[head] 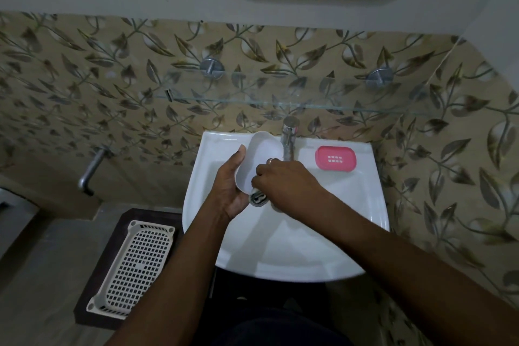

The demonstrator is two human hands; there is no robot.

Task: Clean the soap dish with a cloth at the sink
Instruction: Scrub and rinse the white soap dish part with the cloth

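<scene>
Dish (261, 157) (white) gripped in left hand (231, 191) | right hand (283, 185) clutches cloth (257, 197) against its lower edge

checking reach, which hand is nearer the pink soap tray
Right. The right hand is just lower-left of the pink soap tray; the left hand is farther left.

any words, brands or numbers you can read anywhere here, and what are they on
None can be read.
white soap dish in the left hand: plain, no marking shows.
pink tray on the sink ledge: only a grid of drain holes.
tap: a small reddish mark, too blurred to read.
cloth under the right hand: mostly hidden, no label visible.
white basket: mesh only.
</scene>
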